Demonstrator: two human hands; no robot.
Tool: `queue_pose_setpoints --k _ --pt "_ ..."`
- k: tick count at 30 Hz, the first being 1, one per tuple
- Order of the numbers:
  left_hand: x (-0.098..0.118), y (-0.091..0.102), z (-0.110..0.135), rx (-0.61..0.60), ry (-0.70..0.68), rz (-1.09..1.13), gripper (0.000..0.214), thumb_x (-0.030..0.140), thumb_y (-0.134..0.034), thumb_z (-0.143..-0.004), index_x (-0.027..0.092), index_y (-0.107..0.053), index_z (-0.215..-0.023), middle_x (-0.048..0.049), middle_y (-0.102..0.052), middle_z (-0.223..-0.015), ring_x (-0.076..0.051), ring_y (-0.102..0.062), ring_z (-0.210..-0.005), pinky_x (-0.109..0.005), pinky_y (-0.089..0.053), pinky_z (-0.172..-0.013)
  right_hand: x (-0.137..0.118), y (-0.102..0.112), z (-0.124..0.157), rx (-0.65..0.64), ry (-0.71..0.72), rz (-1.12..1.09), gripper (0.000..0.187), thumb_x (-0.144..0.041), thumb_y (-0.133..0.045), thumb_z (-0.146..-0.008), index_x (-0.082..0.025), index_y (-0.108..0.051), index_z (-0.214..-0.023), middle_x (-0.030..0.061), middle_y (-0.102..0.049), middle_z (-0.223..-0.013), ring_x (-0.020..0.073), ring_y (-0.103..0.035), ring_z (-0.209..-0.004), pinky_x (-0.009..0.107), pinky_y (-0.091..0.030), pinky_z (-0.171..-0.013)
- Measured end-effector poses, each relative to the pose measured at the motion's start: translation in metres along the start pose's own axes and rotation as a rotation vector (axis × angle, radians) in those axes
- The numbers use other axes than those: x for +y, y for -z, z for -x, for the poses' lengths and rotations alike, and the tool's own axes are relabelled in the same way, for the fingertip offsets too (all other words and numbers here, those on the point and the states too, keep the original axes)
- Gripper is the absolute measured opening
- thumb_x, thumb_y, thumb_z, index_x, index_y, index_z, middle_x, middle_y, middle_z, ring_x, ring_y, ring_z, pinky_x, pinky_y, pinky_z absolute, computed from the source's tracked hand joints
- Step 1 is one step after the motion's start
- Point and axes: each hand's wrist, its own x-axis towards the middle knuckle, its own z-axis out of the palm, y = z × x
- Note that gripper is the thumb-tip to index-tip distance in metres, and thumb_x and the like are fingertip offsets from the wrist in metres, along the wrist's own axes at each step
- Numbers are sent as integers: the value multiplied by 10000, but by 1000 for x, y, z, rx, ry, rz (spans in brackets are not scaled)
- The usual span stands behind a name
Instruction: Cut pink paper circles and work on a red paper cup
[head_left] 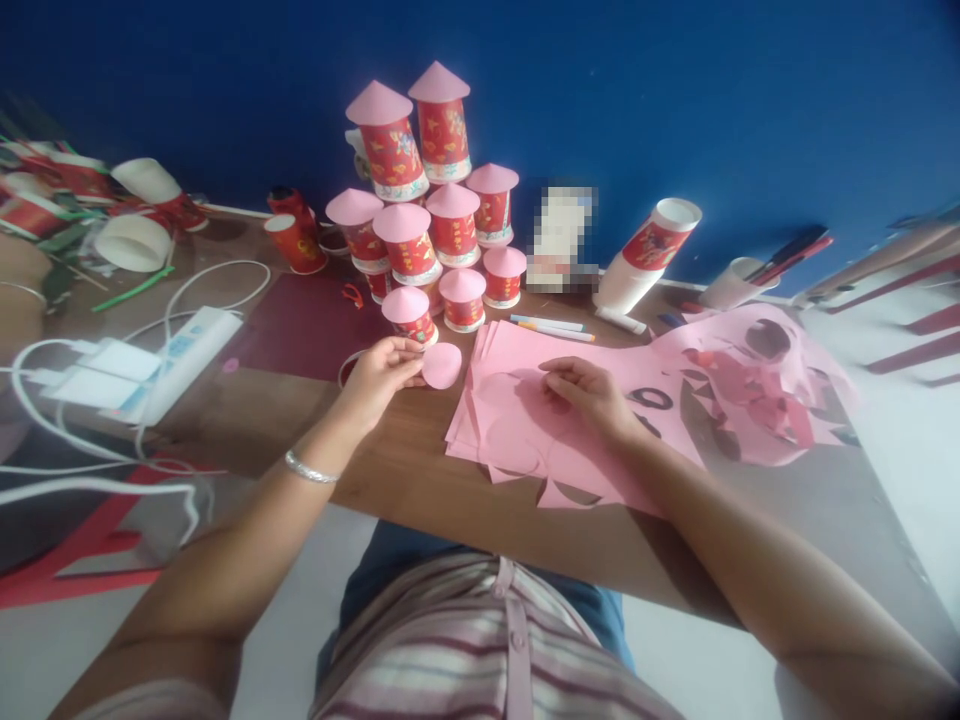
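My left hand [382, 375] is closed on a small pink paper circle [442, 365], held just above the wooden table [405, 470]. Right behind it stands a red paper cup with a pink cone lid [409, 315]. My right hand [589, 392] rests on a stack of pink paper sheets [517, 430], fingers curled and pressing on the top sheet. Black scissors [651, 402] lie partly hidden just right of that hand.
A pile of several lidded red cups [431, 220] stands at the back centre. Markers [551, 327], a lying cup stack [646, 255] and pink paper scraps [757, 390] are to the right. A white power strip with cables [161, 365] and loose cups [135, 240] lie left.
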Motion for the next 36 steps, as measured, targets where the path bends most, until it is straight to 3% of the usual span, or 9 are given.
queue_pose_setpoints --k 8,11,13,16,18,22,27,36 --pt "-1 12 -5 19 36 -186 295 184 -787 -750 147 -664 -1016 -57 -769 -931 -169 -751 -804 -315 -663 -728 -7 -2 2 -10 -3 37 461 -558 -872 -784 -194 -741 -1035 37 -735 -841 143 -630 -670 297 -534 -622" --pt "-3 18 0 -4 -2 -360 254 201 -738 -819 151 -671 -1058 -85 -772 -1007 -194 -764 -837 -340 -665 -729 -7 -2 1 -17 -2 45 452 -553 -872 -783 -196 -741 -1027 37 -737 -840 146 -632 -674 302 -539 -629" --pt "-2 21 6 -4 -129 -596 222 222 -720 -859 158 -695 -1070 -88 -765 -1016 -198 -758 -826 -349 -654 -737 -7 -2 1 -19 -5 42 448 -546 -875 -780 -197 -741 -1028 36 -737 -839 146 -631 -675 304 -541 -634" --pt "0 20 14 63 -463 -959 173 219 -715 -895 175 -744 -1060 -76 -742 -1005 -179 -728 -805 -333 -621 -778 -6 -1 1 -19 -15 49 442 -537 -876 -779 -196 -741 -1025 34 -736 -846 144 -627 -677 304 -540 -637" --pt "1 15 17 78 -623 -1047 149 239 -692 -939 173 -762 -1053 -76 -728 -1001 -174 -715 -807 -313 -604 -768 -5 -1 0 -13 -18 57 441 -540 -871 -783 -193 -742 -1024 33 -735 -847 140 -622 -672 300 -536 -633" --pt "-1 3 14 6 -767 -1111 222 270 -605 -1020 181 -780 -1123 -91 -729 -1032 -188 -716 -868 -313 -597 -800 -5 0 1 -11 -11 67 449 -549 -861 -789 -188 -742 -1028 33 -735 -846 132 -609 -656 294 -532 -623" --pt "-5 -2 7 -95 -750 -1250 280 275 -548 -1037 220 -774 -1193 -111 -716 -1115 -229 -720 -968 -322 -584 -775 -8 -1 2 -18 -6 64 439 -539 -865 -788 -189 -739 -1021 33 -734 -841 131 -610 -654 299 -541 -631" --pt "-2 9 -10 -307 -660 -1141 320 238 -567 -1006 251 -747 -1270 -113 -642 -1221 -255 -680 -1073 -394 -579 -955 -8 -2 2 -12 -17 68 434 -542 -868 -788 -190 -747 -1012 35 -735 -840 135 -612 -652 302 -536 -624"
